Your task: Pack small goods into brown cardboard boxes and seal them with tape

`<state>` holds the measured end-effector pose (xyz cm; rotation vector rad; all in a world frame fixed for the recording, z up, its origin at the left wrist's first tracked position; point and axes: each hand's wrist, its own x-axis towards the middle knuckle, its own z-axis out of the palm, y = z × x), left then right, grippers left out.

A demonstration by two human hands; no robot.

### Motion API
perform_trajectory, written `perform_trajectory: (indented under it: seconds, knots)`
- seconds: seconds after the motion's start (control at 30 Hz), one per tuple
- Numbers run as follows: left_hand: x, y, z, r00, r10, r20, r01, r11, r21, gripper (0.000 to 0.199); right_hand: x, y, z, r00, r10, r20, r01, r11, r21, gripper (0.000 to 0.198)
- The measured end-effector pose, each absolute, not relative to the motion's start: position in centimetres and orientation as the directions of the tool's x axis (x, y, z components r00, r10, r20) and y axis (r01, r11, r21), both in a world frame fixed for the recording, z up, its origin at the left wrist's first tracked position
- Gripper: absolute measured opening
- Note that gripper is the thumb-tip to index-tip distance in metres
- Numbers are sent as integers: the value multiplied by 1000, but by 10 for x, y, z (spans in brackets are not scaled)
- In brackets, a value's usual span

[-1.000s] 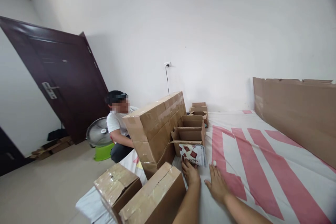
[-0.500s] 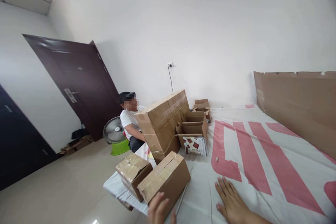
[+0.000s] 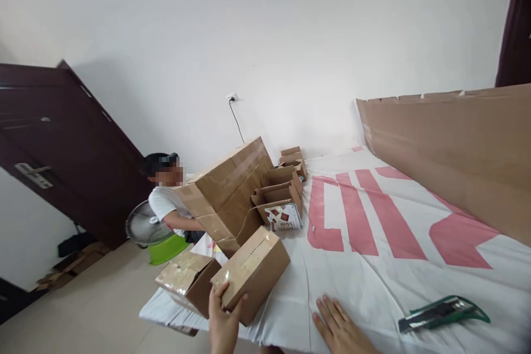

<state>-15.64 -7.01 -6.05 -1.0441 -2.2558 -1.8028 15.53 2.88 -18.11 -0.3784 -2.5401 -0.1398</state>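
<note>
- Left hand (image 3: 224, 318): grip clamped on the near end of a box (image 3: 254, 268), near left on the bench (image 3: 286, 301)
- Right hand (image 3: 341, 327): grip apart, palm down, right of the box
- Cutter (image 3: 443, 312) near right
- Second box (image 3: 182, 275) just left, stack (image 3: 226, 196) farther off

Says "Meal" in dark letters on the printed packet (image 3: 284, 217) at the near end of the row of open boxes (image 3: 277, 194). Carries another word right beside "Meal" there, too small and blurred to make out for certain. Spreads in broad pink shapes (image 3: 357, 215) over the white cloth (image 3: 369, 282), but cannot be read as any definite letter, number or word.
</note>
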Motion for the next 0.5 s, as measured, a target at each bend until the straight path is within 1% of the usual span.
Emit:
perform_trajectory:
  seconds: [0.03, 0.07, 0.13, 0.17, 0.23, 0.27, 0.3, 0.37, 0.43, 0.5]
  knots:
    - [-152, -68, -61, -754, 496, 431, 526, 62, 849, 68, 156, 27, -176, -809, 255, 530, 292, 956, -15, 48]
    - [-147, -67, -60, -732, 543, 412, 514, 44, 856, 67, 157, 26, -169, -825, 276, 492, 274, 959, -79, 45]
    - [-139, -65, -59, -675, 636, 373, 498, 21, 867, 66, 161, 27, -151, -858, 329, 394, 231, 933, -275, 37]
    - [-135, -66, -58, -650, 676, 348, 488, 19, 873, 67, 165, 30, -141, -863, 367, 348, 225, 895, -385, 32]
    - [-130, -67, -55, -627, 721, 294, 451, 28, 892, 69, 176, 42, -121, -822, 509, 255, 303, 771, -560, 21]
    - [-127, -68, -54, -632, 722, 280, 431, 28, 902, 70, 181, 51, -112, -774, 597, 209, 376, 700, -607, 18]
    - [-125, -69, -53, -641, 716, 277, 414, 19, 910, 71, 186, 61, -104, -713, 680, 169, 456, 633, -626, 19]
    - [-121, -68, -52, -657, 694, 293, 392, -17, 920, 73, 190, 88, -93, -603, 787, 133, 574, 543, -612, 27]
    - [-116, -64, -52, -652, 695, 304, 376, -52, 925, 76, 183, 117, -84, -543, 826, 154, 617, 516, -594, 34]
    - [-110, -59, -55, -608, 742, 281, 351, -66, 934, 79, 166, 145, -77, -523, 831, 190, 624, 524, -580, 40]
